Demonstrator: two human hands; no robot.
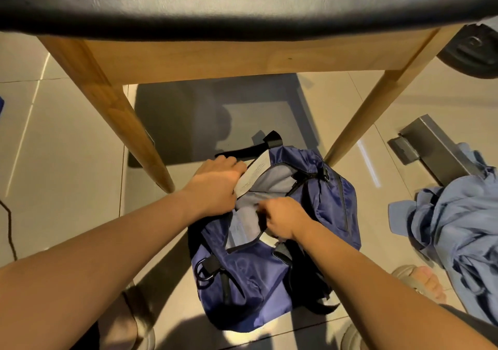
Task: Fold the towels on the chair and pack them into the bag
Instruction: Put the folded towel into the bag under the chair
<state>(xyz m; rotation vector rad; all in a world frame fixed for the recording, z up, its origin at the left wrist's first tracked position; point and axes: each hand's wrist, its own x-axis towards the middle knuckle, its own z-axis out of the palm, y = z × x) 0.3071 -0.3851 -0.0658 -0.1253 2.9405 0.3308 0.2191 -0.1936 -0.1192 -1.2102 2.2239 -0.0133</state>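
Both of our bare forearms reach forward and down, converging over one navy blue nylon duffel bag (242, 282) that sits on the pale tiled floor (67, 147). Our left hand (215, 179) lies knuckles-up on the far left edge of the bag's mouth, fingers curled over the rim and a white printed label (254, 173) that stands there. Our right hand (283, 220) is bent at the wrist on the near side, its fingers curled in and pinching the dark zip edge, so the two hands hold the mouth apart between them. Inside we see pale grey-blue fabric (272, 182), and we cannot tell whether it is lining or a towel. The bag's black strap (250, 148) runs just beyond the left hand. The bag lies in front of one chair (215, 58) with a wooden frame and a black padded seat, between its two front legs. To the right, well apart from the bag, we count one rumpled heap of light blue cloth (458, 228), draped against a grey metal bracket (431, 147). A foot in a beige sandal (425, 282) shows beside that heap. A black disc (474, 50) lies at upper right, and a black cable (8, 228) runs at far left.
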